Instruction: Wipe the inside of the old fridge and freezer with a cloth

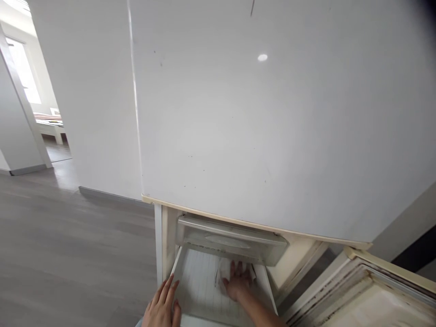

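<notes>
My left hand (162, 305) rests along the left edge of a pulled-out translucent drawer (200, 277), its fingers stretched out and the thumb apart. Inside the drawer, my right hand (237, 282) presses on a crumpled whitish cloth-like piece (223, 269), fingers bent over it. That piece looks thin and pale, and its material is hard to make out. Above the drawer a clear front panel (231, 238) with an oval handle shape sits in the cabinet of a white fridge-like appliance.
An open door (384, 299) with a dirt-stained seal stands at the right. The appliance's upper white panel (245, 127) overhangs the drawer. Grey wood-look floor (85, 254) lies to the left, with a doorway beyond.
</notes>
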Tool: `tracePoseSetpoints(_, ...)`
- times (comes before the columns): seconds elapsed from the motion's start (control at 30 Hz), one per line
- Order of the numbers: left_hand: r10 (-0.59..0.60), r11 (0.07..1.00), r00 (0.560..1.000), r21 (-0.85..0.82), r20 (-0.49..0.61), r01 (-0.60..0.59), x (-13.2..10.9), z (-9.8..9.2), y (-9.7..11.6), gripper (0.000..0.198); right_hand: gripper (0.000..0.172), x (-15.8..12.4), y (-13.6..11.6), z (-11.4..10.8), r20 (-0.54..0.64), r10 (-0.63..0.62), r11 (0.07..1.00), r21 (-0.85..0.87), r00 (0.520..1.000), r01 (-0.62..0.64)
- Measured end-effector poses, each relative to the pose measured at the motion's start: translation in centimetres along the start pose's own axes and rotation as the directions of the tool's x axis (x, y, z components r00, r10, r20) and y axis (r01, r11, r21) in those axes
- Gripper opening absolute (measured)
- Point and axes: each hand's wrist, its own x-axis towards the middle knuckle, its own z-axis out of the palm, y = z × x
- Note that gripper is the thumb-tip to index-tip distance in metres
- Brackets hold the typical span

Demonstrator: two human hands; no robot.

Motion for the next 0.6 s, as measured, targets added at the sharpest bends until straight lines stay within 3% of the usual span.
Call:
tracePoseSetpoints(0.1, 0.001, 1.0, 1.0, 0.028, 0.0, -0.001, -0.1, -0.2, 0.3, 0.048, 0.077, -0.7, -5.0, 0.1, 0.093, -0.049, 0.993, -0.104, 0.995, 0.058)
tracePoseSetpoints(0.17, 0.011, 0.998, 1.0, 0.054, -0.015, -0.01, -0.2, -0.2, 0.4, 0.047, 0.084, -1.4, -8.4, 0.3, 0.127, -0.186, 0.973, -0.117, 0.974, 0.201)
tracePoseSetpoints(0.3, 0.06, 0.991, 0.996, 0.121, -0.063, -0.052, -0.3, -0.3, 0.3, 0.048, 0.085, -2.8, -12.9, -0.4, 0.174, -0.511, 0.847, -0.063, 0.842, 0.527)
tracePoseSetpoints(0.4, 0.093, 0.985, 0.991, 0.151, -0.099, -0.077, -0.2, 0.0, 0.1, 0.047, 0.084, -3.3, -13.4, -1.1, 0.217, -0.563, 0.807, -0.061, 0.797, 0.587)
tracePoseSetpoints(0.53, 0.086, 0.991, 0.991, 0.115, -0.102, -0.074, -0.1, 0.2, -0.2, 0.048, 0.09, -2.5, -11.0, -0.7, 0.238, -0.532, 0.832, -0.028, 0.812, 0.554)
tracePoseSetpoints(0.6, 0.047, 0.997, 0.997, 0.062, -0.067, -0.043, 0.0, 0.0, -0.2, 0.049, 0.094, -1.5, -8.6, 0.2, 0.229, -0.471, 0.872, -0.025, 0.852, 0.489)
